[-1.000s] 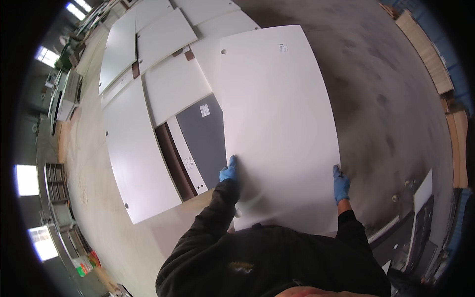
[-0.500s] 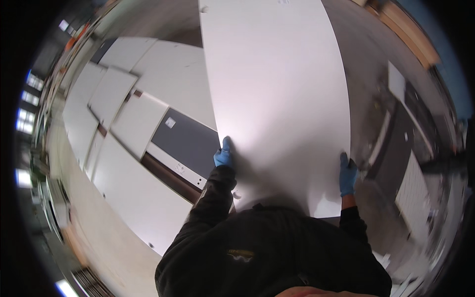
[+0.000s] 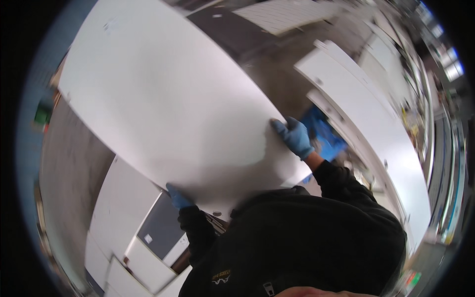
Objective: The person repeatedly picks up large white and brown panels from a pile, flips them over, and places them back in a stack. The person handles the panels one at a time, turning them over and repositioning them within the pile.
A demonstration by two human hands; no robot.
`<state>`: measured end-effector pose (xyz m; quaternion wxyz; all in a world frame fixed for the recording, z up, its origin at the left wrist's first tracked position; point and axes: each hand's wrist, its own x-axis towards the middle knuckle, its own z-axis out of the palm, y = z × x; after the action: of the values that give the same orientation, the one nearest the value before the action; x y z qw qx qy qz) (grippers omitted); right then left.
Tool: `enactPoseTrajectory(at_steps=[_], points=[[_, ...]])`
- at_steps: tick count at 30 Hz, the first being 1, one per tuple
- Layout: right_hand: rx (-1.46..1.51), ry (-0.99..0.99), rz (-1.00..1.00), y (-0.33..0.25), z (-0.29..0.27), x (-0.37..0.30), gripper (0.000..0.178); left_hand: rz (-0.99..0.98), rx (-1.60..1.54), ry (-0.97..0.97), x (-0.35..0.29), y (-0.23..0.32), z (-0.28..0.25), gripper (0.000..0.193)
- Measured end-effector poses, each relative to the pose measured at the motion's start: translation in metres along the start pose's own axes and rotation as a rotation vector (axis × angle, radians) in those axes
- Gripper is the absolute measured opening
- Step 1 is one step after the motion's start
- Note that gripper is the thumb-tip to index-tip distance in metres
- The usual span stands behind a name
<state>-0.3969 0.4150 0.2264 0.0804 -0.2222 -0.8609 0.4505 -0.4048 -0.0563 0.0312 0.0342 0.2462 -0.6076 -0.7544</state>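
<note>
A large flat white panel [image 3: 163,94] stretches out in front of my body toward the upper left. My left hand [image 3: 179,196], in a blue glove, grips its left edge near my body, with only part of the fingers showing. Farther out, my right hand [image 3: 293,136], also gloved in blue, is closed around the right edge with the thumb on top of the face. A shadow falls over the near part of the panel. The fingers beneath it are hidden.
Lower left lie several white panels [image 3: 123,198] and a dark grey panel [image 3: 159,225]. More white panels [image 3: 366,104] are stacked at right, beside blue sheeting [image 3: 324,131]. Dark boards [image 3: 232,29] and a ribbed white board [image 3: 282,14] lie at the top.
My body and the held panel have turned to the right. The loose panels have swung to the lower left, and the stack with blue sheeting has come into view. Both hands keep their grip.
</note>
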Motion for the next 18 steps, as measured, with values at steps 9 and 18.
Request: enactPoseTrajectory(at_steps=[9, 18], points=[[-0.106, 0.232, 0.068, 0.063, -0.107, -0.143, 0.065, -0.129, -0.123, -0.383, -0.096, -0.004, 0.07, 0.064], [0.004, 0.378, 0.265, 0.175, -0.202, -0.235, 0.065, -0.457, -0.404, -0.737, -0.178, -0.075, 0.129, 0.071]])
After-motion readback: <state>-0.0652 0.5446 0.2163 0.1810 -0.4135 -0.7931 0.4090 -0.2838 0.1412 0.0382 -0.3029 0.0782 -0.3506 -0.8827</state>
